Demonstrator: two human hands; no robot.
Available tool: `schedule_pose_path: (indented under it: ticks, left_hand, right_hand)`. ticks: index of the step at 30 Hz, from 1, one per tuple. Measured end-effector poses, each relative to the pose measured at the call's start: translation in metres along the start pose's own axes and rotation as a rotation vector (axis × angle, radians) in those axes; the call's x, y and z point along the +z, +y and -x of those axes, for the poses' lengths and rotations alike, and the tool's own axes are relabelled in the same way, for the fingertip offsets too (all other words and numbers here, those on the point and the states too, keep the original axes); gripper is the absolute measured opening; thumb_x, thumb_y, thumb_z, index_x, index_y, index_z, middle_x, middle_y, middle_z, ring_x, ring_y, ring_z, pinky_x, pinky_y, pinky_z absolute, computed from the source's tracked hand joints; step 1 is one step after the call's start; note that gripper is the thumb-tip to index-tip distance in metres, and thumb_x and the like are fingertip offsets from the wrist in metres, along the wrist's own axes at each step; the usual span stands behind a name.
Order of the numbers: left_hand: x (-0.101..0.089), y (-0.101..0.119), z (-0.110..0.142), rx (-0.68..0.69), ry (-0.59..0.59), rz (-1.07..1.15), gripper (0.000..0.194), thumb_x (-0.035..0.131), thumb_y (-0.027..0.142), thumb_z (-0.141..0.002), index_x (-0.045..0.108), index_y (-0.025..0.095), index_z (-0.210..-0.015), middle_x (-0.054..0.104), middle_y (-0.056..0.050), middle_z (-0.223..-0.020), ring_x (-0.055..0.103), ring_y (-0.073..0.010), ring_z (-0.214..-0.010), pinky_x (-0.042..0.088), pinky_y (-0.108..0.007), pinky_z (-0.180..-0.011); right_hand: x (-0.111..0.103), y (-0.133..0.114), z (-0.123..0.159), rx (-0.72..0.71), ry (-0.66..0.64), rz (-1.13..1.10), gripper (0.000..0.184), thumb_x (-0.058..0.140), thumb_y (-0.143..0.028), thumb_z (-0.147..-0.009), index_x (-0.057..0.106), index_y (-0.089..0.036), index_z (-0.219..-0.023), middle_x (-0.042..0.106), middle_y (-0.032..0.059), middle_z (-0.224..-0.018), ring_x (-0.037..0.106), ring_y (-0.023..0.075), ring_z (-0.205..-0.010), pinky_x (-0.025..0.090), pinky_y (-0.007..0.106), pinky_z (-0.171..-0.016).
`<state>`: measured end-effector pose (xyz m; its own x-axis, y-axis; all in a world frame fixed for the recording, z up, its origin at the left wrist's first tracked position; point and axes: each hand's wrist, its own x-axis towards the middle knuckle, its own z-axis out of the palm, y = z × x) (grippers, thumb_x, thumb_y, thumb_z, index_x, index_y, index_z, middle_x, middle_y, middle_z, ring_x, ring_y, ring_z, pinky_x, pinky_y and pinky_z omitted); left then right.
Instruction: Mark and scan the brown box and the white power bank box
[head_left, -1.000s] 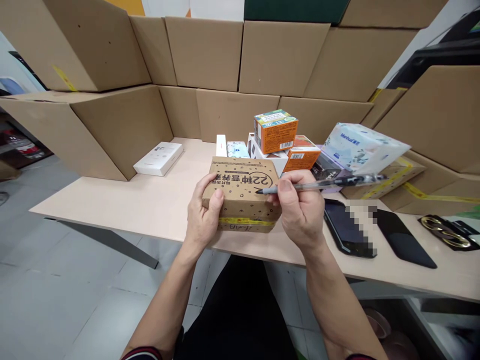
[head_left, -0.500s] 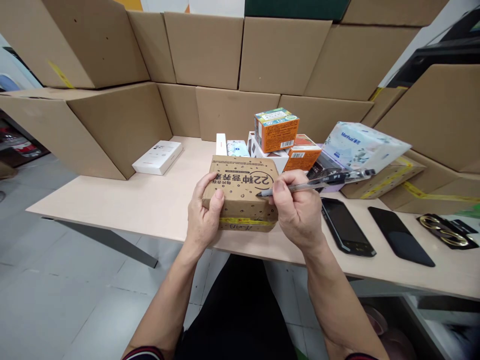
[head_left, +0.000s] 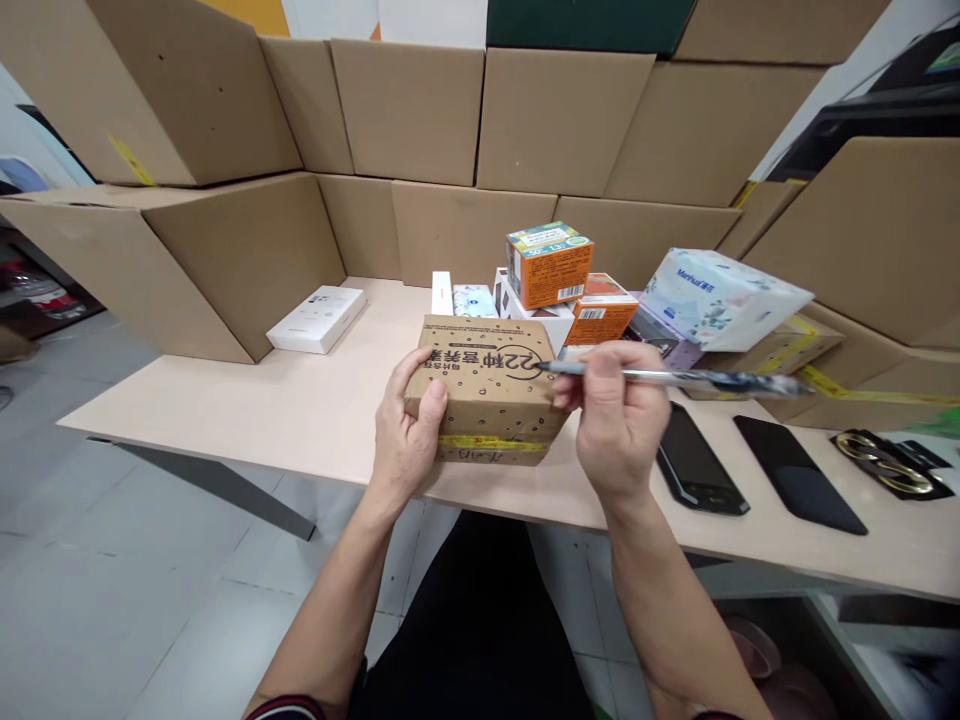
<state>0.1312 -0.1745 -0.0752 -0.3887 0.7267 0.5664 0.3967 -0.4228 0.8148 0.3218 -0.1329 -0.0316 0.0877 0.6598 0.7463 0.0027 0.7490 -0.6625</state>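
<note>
Carton is at the near edge of the table, printed side up, with yellow tape along its front and the left hand grasping its left side, thumb on top. Fingers of the right hand are pinched around a pen, its tip at the top's right part, though whether it touches I cannot tell. Behind stands an orange box; to the right lie a phone and scissors.
</note>
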Motion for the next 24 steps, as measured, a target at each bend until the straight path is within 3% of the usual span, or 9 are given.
schedule_pose_path:
  ticks: [3,5,7,10,12,14,18,21,24]
  left_hand:
    - [-0.001,-0.001,0.000,-0.001,-0.003,-0.016,0.048,0.058,0.057,-0.096,0.060,0.027,-0.133,0.064,-0.006,-0.140,0.058,-0.0258,-0.131,0.046,-0.046,-0.114]
    - [-0.001,-0.001,0.000,0.003,-0.006,-0.027,0.048,0.057,0.058,-0.096,0.060,0.028,-0.133,0.064,-0.006,-0.140,0.059,-0.0259,-0.130,0.046,-0.046,-0.114]
    - [-0.001,0.000,0.001,0.012,-0.004,-0.042,0.048,0.056,0.057,-0.096,0.060,0.027,-0.133,0.063,-0.007,-0.140,0.059,-0.0260,-0.130,0.045,-0.047,-0.114]
    - [0.000,0.000,0.002,0.038,0.012,-0.067,0.047,0.055,0.057,-0.097,0.060,0.027,-0.133,0.063,-0.007,-0.140,0.059,-0.0261,-0.129,0.046,-0.046,-0.112]
    - [0.001,0.000,0.002,0.048,0.020,-0.081,0.047,0.055,0.057,-0.097,0.060,0.026,-0.133,0.063,-0.007,-0.140,0.059,-0.0263,-0.129,0.047,-0.046,-0.111]
    - [0.002,0.000,0.003,0.055,0.022,-0.092,0.048,0.055,0.057,-0.097,0.060,0.026,-0.133,0.063,-0.007,-0.140,0.059,-0.0264,-0.129,0.046,-0.046,-0.112]
    - [0.002,0.000,0.003,0.064,0.023,-0.107,0.049,0.054,0.058,-0.097,0.060,0.026,-0.133,0.063,-0.008,-0.140,0.059,-0.0261,-0.130,0.046,-0.046,-0.112]
    - [0.002,0.000,0.003,0.057,0.028,-0.109,0.049,0.054,0.058,-0.097,0.060,0.026,-0.133,0.063,-0.007,-0.140,0.059,-0.0261,-0.131,0.046,-0.046,-0.112]
    - [0.001,-0.001,0.004,0.042,0.026,-0.104,0.049,0.055,0.058,-0.097,0.059,0.026,-0.134,0.063,-0.007,-0.141,0.059,-0.0262,-0.131,0.046,-0.046,-0.113]
  right_hand:
    - [-0.017,0.015,0.006,-0.016,0.205,-0.025,0.018,0.052,-0.041,-0.103,0.057,-0.023,-0.102,0.062,-0.0056,-0.072,0.057,0.0098,-0.053,0.046,0.023,-0.051]
    - [-0.038,0.031,0.012,-0.030,0.210,0.165,0.019,0.052,-0.039,-0.103,0.060,-0.022,-0.107,0.064,-0.0025,-0.078,0.060,0.0111,-0.058,0.049,0.026,-0.057]
    - [-0.059,0.045,0.019,-0.034,0.029,0.480,0.021,0.053,-0.036,-0.102,0.064,-0.021,-0.110,0.069,0.0048,-0.094,0.066,0.0163,-0.076,0.053,0.032,-0.071]
    - [-0.079,0.055,0.028,-0.022,-0.429,0.963,0.025,0.050,-0.024,-0.100,0.066,-0.017,-0.117,0.069,0.0139,-0.111,0.061,0.0265,-0.102,0.049,0.040,-0.089]
    - [-0.079,0.056,0.029,0.055,-0.713,1.221,0.030,0.047,-0.012,-0.096,0.066,-0.015,-0.119,0.068,0.0156,-0.115,0.056,0.0289,-0.107,0.045,0.041,-0.090]
    - [-0.074,0.055,0.028,0.119,-0.859,1.360,0.033,0.044,-0.006,-0.094,0.067,-0.016,-0.116,0.067,0.0154,-0.115,0.053,0.0300,-0.106,0.043,0.039,-0.086]
    - [-0.061,0.061,0.023,0.141,-0.897,1.388,0.033,0.041,-0.008,-0.097,0.068,-0.017,-0.115,0.068,0.0148,-0.112,0.053,0.0313,-0.104,0.041,0.039,-0.080]
    - [-0.062,0.062,0.024,0.135,-0.889,1.378,0.039,0.039,-0.011,-0.100,0.063,-0.019,-0.130,0.067,0.0146,-0.118,0.053,0.0300,-0.107,0.043,0.038,-0.083]
    - [-0.079,0.050,0.031,0.145,-0.717,1.437,0.045,0.038,-0.023,-0.104,0.051,-0.020,-0.147,0.061,0.0170,-0.133,0.052,0.0342,-0.117,0.045,0.043,-0.090]
